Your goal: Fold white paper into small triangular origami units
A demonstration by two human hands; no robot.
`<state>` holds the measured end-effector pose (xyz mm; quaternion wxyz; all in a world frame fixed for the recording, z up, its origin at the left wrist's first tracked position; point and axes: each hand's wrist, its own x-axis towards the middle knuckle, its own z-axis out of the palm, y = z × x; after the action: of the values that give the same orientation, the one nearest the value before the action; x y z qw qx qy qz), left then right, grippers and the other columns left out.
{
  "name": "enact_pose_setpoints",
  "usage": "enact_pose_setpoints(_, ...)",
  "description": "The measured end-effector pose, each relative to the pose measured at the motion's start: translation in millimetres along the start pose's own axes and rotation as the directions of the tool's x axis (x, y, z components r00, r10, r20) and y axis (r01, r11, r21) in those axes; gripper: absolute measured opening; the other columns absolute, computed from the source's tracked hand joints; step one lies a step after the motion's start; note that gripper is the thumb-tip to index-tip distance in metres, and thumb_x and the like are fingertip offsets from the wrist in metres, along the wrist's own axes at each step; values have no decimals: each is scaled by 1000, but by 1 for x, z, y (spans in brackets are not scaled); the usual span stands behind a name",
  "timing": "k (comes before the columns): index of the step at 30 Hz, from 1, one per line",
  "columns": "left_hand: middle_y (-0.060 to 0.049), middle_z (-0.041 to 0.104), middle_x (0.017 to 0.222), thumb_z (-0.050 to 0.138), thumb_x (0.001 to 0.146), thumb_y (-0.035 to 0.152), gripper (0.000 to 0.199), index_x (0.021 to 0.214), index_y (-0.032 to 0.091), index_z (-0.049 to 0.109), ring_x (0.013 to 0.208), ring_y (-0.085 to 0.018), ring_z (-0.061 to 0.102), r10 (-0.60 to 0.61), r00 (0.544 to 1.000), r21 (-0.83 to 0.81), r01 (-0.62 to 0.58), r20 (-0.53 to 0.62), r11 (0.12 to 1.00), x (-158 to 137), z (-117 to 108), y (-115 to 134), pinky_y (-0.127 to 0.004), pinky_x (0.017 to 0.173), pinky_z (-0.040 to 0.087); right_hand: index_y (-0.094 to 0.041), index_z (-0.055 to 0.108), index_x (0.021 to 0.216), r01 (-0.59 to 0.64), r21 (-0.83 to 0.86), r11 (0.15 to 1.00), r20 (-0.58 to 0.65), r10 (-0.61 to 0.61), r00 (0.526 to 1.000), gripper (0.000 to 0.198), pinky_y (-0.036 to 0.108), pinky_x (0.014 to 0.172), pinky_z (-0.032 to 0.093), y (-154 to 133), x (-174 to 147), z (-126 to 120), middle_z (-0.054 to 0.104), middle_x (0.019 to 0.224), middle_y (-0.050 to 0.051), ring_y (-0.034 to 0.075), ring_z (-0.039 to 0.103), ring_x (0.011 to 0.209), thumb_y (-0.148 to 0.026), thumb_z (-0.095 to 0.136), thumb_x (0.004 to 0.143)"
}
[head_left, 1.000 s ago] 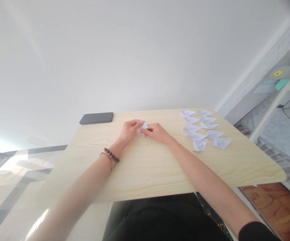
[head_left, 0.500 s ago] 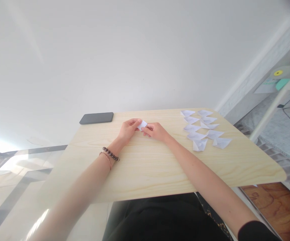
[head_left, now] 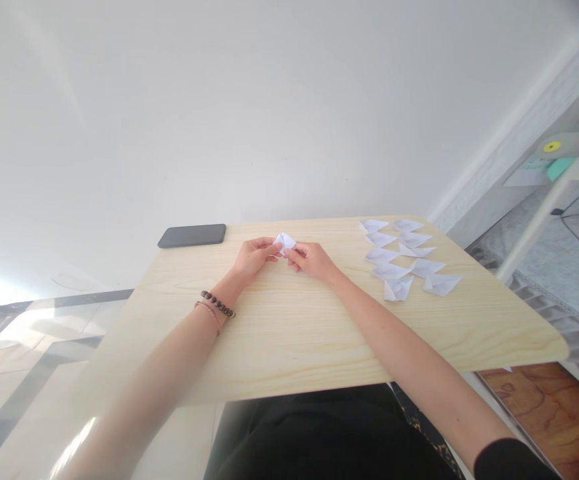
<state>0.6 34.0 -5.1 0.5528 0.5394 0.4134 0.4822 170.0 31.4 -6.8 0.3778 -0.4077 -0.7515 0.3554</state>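
A small folded white paper (head_left: 284,241) is pinched between my two hands above the middle of the table. My left hand (head_left: 257,257) grips its left side, thumb on the near face. On the other side, my right hand (head_left: 312,260) holds the lower right part between thumb and fingers. A crease or slit runs down the middle of the paper, and its lower edge is partly hidden by my thumbs. To the right lie several folded white paper boats (head_left: 398,289) in two uneven columns.
A dark phone (head_left: 192,235) lies at the back left of the light wooden table (head_left: 289,347). The white wall (head_left: 279,107) rises behind the table's far edge. A pale metal frame (head_left: 537,220) stands beyond the right side.
The paper has turned and now shows more of its face, with two pointed flaps above my thumbs. My left hand has shifted slightly, and its thumb has moved down the paper.
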Motion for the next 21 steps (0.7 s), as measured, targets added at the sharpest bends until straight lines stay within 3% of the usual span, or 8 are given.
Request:
enact_pose_setpoints(6, -8, 63, 89, 67, 64, 37, 33, 87, 13, 63, 81, -15, 56, 17, 998, -20, -18, -57, 1000, -1, 0, -2, -26, 68, 41, -16, 60, 76, -34, 41, 999, 7, 34, 999, 27, 20, 51, 41, -1, 0, -2, 65, 71, 1, 7, 54, 47, -41, 51, 75)
enact_pose_setpoints(14, -4, 61, 70, 69, 60, 38, 30, 78, 13, 64, 64, -11, 52, -27, 1000, 69, 28, -15, 997, 2, -3, 1, -23, 53, 34, -14, 61, 66, 6, -70, 998, -9, -7, 1000, 26, 19, 49, 38, -5, -2, 0, 58, 50, -1, 8, 52, 42, -37, 52, 75)
enact_pose_setpoints(21, -6, 62, 77, 68, 61, 38, 34, 83, 13, 63, 72, -14, 54, -16, 998, 34, 18, -57, 999, 0, -1, 2, -24, 59, 37, -15, 59, 71, -30, 2, 1000, 6, 30, 1000, 29, 19, 51, 39, -6, -1, -2, 61, 57, 0, 8, 55, 47, -40, 47, 78)
